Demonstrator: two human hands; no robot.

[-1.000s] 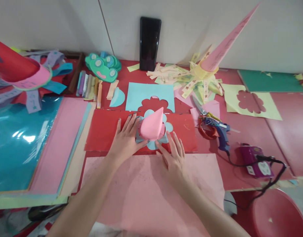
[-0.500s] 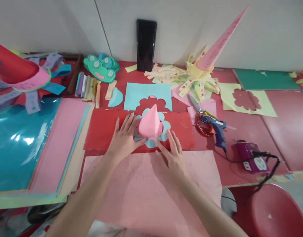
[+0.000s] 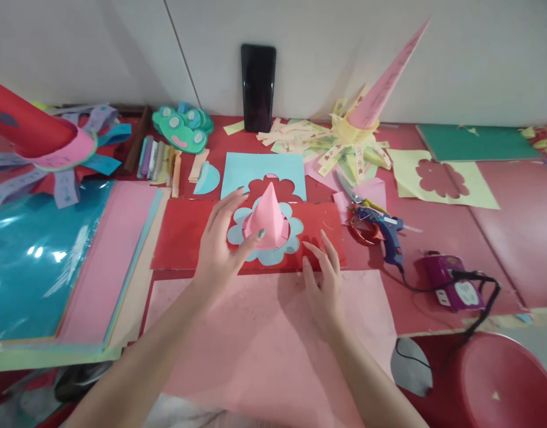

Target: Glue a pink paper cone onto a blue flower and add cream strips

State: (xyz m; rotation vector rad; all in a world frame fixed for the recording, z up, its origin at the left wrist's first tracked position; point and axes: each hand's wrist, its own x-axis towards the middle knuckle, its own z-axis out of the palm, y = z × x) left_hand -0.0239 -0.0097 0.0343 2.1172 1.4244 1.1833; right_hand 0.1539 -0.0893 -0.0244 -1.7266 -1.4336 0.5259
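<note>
A pink paper cone (image 3: 268,220) stands upright at the middle of a light blue flower-shaped paper cutout (image 3: 269,255). Both rest on a red board (image 3: 188,229). My left hand (image 3: 220,238) is raised just left of the cone, its thumb and fingers spread in a wide curve; whether the thumb touches the cone I cannot tell. To the right of the cutout, my right hand (image 3: 324,279) hovers with its fingers loosely apart and holds nothing. Under my forearms lies a large pink sheet (image 3: 255,333).
A blue glue gun (image 3: 391,238) and scissors (image 3: 351,187) lie at right, near a purple power box (image 3: 454,282). A black phone (image 3: 258,89) leans on the wall. Finished paper hats (image 3: 54,148) stand at left and back right. Coloured sheets (image 3: 108,255) are stacked left.
Both hands have drawn back from the cone and cutout, the left lifting and opening, the right moving off to the right. The view has shifted slightly.
</note>
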